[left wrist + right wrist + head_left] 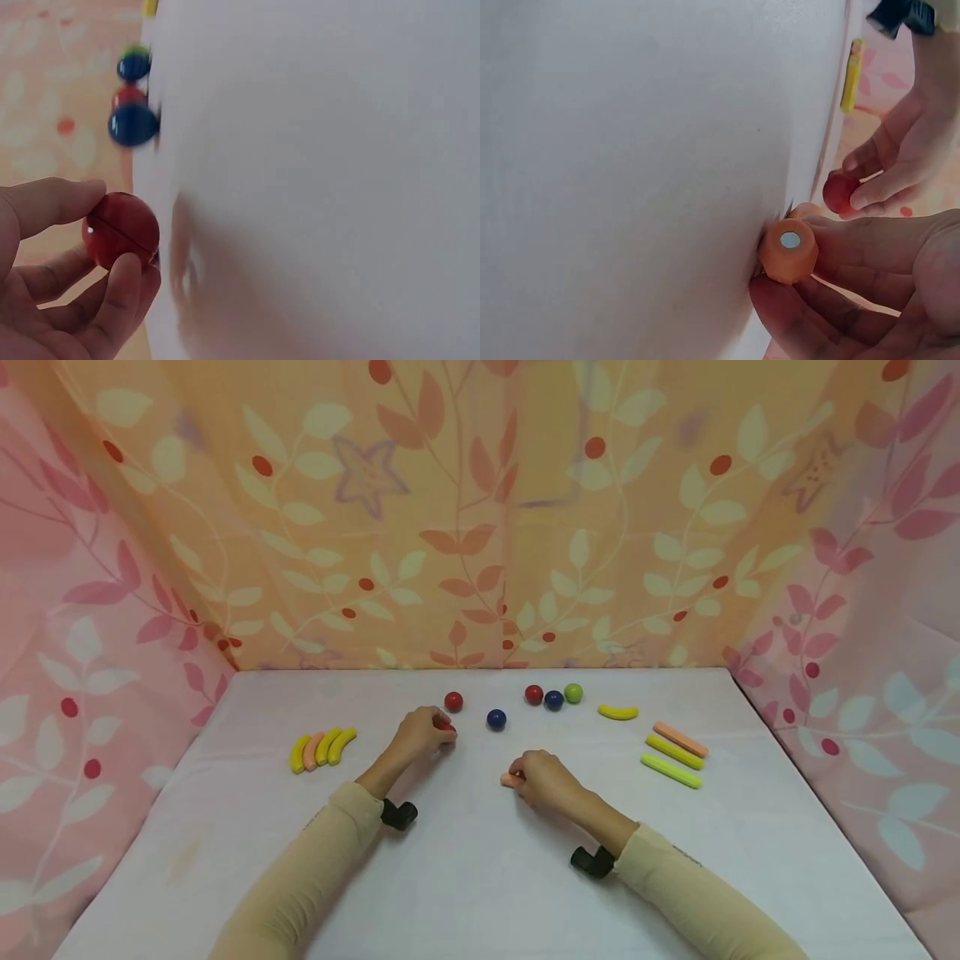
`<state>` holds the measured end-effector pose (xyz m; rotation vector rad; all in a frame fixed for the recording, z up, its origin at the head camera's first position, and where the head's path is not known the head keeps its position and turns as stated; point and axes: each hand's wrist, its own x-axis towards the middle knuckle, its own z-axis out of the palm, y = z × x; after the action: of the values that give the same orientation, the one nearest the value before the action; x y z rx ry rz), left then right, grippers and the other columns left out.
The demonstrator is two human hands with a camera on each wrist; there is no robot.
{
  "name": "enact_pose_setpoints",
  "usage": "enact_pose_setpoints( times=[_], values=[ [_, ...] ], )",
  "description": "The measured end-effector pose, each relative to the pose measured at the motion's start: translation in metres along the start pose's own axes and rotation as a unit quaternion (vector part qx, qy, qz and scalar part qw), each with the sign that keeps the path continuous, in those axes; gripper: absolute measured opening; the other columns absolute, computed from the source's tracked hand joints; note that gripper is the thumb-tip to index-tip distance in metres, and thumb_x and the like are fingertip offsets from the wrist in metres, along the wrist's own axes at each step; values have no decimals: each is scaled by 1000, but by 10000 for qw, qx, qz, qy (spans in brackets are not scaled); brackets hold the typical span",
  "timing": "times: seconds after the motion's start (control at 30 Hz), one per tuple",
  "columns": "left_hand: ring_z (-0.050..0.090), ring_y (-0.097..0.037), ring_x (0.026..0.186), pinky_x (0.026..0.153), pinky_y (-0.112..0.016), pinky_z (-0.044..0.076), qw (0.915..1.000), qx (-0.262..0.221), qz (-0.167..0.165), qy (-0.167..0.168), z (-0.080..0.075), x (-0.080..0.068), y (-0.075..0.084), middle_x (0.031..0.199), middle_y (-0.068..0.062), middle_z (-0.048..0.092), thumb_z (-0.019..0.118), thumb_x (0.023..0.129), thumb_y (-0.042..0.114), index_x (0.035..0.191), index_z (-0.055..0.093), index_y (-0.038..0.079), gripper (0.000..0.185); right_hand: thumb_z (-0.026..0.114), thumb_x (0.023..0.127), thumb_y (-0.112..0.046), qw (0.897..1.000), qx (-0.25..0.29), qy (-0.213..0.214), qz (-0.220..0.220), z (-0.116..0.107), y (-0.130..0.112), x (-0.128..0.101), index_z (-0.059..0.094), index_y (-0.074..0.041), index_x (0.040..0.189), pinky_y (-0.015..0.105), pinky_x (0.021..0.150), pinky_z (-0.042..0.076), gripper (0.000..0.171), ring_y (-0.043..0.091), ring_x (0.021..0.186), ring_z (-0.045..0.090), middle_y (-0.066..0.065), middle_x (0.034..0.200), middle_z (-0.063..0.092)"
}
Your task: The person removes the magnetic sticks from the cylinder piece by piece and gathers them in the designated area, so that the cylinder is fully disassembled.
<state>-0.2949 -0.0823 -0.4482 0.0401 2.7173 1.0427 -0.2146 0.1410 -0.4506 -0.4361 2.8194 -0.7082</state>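
My left hand [422, 732] pinches a red ball [120, 229] between thumb and fingers, just above the white table. In the head view only a sliver of that ball shows past the fingers. To the right and nearer, my right hand [551, 781] grips a peach-orange stick [789, 264] low over the table or on it; which one I cannot tell. One end of the stick faces the right wrist camera and has a round silvery disc in it. Beyond the left hand lies another red ball [453, 702], with a dark blue ball [497, 720] to its right.
Farther back a red ball [534, 694], a blue ball [553, 700] and a green ball [573, 692] sit close together. A yellow curved piece [618, 712] and three straight sticks [675, 752] lie right. Several curved pieces [322, 748] lie left. Patterned curtains [480, 527] enclose the table.
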Motion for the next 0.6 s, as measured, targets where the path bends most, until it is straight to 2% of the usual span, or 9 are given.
enact_pose_setpoints(
  times=[0.13,0.3,0.43,0.6],
  values=[
    [58,-24,93,77,-30,48,9996,-132,-1,236,-16,16,-9,105,-12,66,73,86,20,112,66,4,31,69,89,-10,10000,61,51,-46,0,-1,-1,75,-2,99,27,64,47,14,14,70,55,5,84,67],
    [57,-27,103,91,-38,49,9980,-433,28,459,-29,36,-18,115,-15,65,70,88,20,118,63,4,35,69,90,-15,9998,102,145,-93,0,0,-1,75,-3,98,26,62,47,16,13,67,54,4,81,67],
    [56,-30,109,98,-41,47,9961,-616,-69,623,-32,47,-22,120,-18,63,70,89,19,122,61,3,38,70,90,-15,9998,95,137,-95,-1,1,-1,75,-3,98,26,63,46,16,13,68,54,4,82,67],
    [54,-31,111,101,-42,46,9957,-715,-249,538,-31,52,-26,122,-19,60,67,91,18,125,59,2,38,70,89,-14,9999,45,132,-101,1,3,0,75,-3,99,27,65,47,16,12,67,54,4,82,67]
  ],
)
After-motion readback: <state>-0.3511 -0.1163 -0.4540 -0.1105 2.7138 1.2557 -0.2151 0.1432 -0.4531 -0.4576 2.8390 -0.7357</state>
